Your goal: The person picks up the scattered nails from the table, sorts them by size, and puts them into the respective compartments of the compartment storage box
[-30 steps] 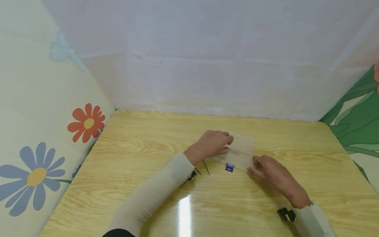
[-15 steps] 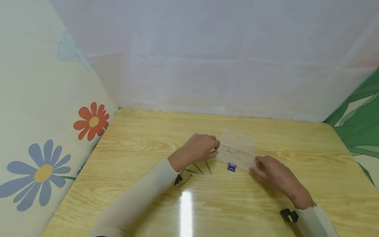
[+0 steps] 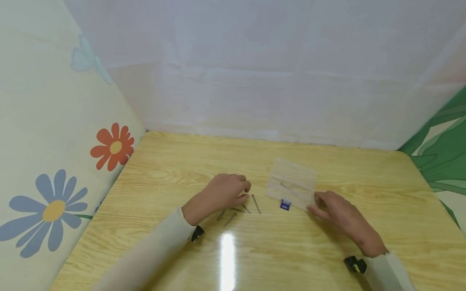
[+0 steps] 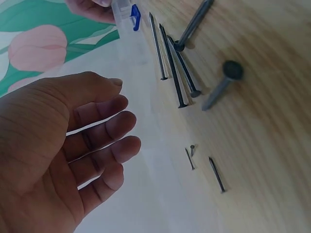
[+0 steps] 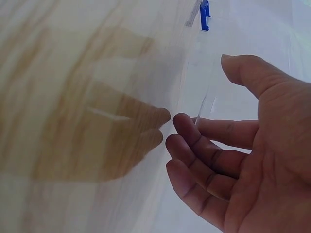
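Blue marks the clasp (image 3: 285,205) at the near edge of a clear plastic box (image 3: 296,173), which lies on the wood-grain table (image 3: 174,161) between the two hands, nearer the right; one thin nail (image 3: 286,187) shows within the box's outline. The left hand (image 3: 223,192) hovers to the left of the box, well apart from it, its fingers loosely bent, its thumb clear of most of them, and nothing in its grasp. Near it lie loose nails: the left wrist view shows five long ones, among them a broad-headed nail (image 4: 223,85), and three short ones, including a small dark nail (image 4: 216,174) set off from the other two. The right hand (image 3: 335,210) is at the box's near right corner, its fingers relaxed and slightly bent, its thumb spread away from them; the fingertips are right by the clear edge, though I cannot tell how firmly they touch it. Pale sleeves (image 3: 153,250) cover both forearms, a small black device (image 3: 355,265) sits at the right wrist, and a white sheet (image 3: 225,81) hangs behind the table
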Available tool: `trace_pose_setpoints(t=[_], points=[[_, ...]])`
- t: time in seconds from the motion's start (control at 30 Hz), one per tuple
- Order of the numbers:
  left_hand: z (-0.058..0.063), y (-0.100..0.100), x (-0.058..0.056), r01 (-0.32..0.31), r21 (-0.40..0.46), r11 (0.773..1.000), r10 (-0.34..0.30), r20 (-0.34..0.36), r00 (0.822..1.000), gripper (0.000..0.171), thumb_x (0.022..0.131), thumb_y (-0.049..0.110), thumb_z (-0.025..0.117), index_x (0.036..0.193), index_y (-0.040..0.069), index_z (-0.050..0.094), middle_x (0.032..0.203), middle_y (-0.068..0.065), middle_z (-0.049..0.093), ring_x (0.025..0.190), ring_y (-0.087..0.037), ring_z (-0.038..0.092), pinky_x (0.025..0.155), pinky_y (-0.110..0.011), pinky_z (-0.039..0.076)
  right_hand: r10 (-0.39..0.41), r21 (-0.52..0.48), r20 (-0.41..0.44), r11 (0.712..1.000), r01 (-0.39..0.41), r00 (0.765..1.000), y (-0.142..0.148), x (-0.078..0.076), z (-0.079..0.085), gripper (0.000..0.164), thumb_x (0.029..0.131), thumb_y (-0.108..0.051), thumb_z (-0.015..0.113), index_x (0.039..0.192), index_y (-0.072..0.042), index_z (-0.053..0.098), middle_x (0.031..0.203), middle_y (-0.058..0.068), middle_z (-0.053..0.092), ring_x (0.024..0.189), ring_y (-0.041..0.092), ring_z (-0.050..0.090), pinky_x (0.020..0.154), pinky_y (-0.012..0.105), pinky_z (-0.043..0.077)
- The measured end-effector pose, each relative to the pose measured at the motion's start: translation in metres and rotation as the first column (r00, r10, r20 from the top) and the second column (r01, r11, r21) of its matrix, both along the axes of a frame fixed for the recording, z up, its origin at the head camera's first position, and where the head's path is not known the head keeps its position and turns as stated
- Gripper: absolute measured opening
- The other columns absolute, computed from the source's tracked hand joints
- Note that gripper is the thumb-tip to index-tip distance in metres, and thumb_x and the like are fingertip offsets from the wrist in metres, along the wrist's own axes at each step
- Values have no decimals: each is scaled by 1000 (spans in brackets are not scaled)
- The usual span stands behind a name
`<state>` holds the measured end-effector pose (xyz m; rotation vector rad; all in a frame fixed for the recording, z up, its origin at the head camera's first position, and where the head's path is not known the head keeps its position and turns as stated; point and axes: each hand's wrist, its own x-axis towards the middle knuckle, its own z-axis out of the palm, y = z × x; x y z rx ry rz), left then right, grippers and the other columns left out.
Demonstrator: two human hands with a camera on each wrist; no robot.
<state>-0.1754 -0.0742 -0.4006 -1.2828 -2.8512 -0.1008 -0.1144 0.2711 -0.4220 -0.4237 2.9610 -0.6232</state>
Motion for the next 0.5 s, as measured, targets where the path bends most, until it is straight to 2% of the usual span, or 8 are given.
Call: trace_pose_setpoints(t=[0.23,0.5], points=[[-3,-24,18,-41,20,999,40,8,999,8,98,24,71,94,17,71,84,5,61,69,-11,57,53,-27,45,4,13,-1,1000,-4,1000,0,0,-1,48,99,-34,70,125,6,64,107,13,67,101,35,63,85,57,52],[-11,-48,32,-79,47,996,78,18,997,17,94,22,74,81,16,64,74,6,53,60,-8,46,49,-27,41,-1,17,3,1000,1,1000,1,-1,-1,50,99,-34,70,126,7,63,109,14,67,103,36,64,85,56,52]])
